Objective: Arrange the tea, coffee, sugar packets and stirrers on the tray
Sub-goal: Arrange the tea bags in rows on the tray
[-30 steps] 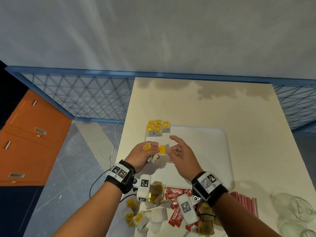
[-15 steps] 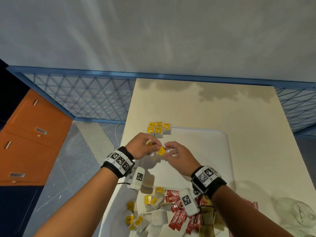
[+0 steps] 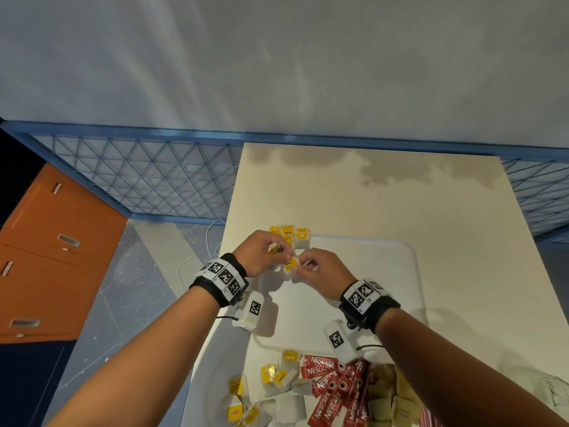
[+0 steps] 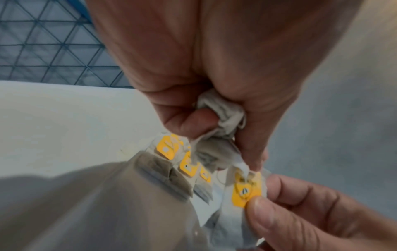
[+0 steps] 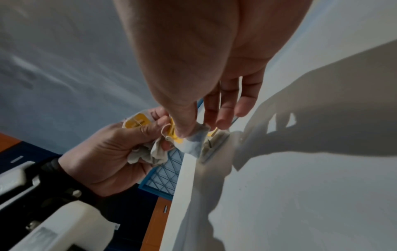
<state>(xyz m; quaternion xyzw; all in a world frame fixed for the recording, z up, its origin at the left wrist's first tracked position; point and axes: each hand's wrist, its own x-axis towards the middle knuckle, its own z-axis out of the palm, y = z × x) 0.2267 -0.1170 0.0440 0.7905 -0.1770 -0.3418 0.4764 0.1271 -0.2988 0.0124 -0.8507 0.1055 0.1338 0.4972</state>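
Observation:
Both hands meet over the far left corner of the white tray (image 3: 385, 272). My left hand (image 3: 261, 252) grips a bunch of crumpled tea bags (image 4: 223, 117) with yellow tags. My right hand (image 3: 311, 266) pinches one yellow-tagged tea bag (image 3: 291, 264) (image 4: 247, 188) between thumb and finger, right beside the left hand. A row of tea bags (image 3: 289, 234) (image 4: 182, 163) stands at the tray's far left corner just beyond the hands. Loose tea bags (image 3: 277, 383), red coffee sachets (image 3: 332, 392) and tan packets (image 3: 391, 402) lie in a heap on the table near me.
The cream table (image 3: 400, 195) reaches to a blue mesh railing (image 3: 147, 180) and a white wall. The table's left edge drops to the floor, with an orange cabinet (image 3: 52, 257) beyond. A glass jar (image 3: 551, 392) lies at the near right.
Both hands have moved away from me toward the standing row of tea bags. The right hand, open a second ago, now pinches a tea bag next to the left hand.

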